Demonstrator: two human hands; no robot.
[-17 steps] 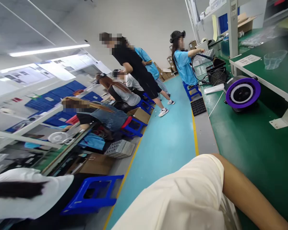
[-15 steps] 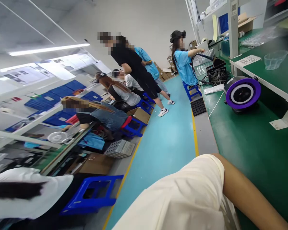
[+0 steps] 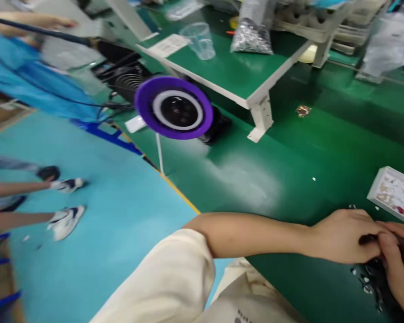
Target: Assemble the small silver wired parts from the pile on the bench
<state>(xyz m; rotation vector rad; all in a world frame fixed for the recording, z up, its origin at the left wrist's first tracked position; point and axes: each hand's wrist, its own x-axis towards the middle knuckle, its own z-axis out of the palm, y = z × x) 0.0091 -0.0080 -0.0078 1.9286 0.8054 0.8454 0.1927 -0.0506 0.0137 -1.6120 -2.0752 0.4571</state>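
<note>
My left hand and my right hand meet at the lower right, over the green bench. Both close their fingers around a small dark part between them; blur hides its shape. Under the hands lies a heap of small dark and silvery parts. Just beyond my hands, a white tray holding small pieces sits at the right edge. My left forearm and cream sleeve cross the bottom of the view.
A purple ring-shaped fan stands at the bench's left end. Behind it, a raised green shelf carries a clear plastic cup and a bag of silvery parts. A co-worker in blue is far left; feet stand on the blue floor.
The view has swung from the aisle and co-workers down to the green bench. My two hands, out of sight before, now show at the lower right, closed around a small dark part.
</note>
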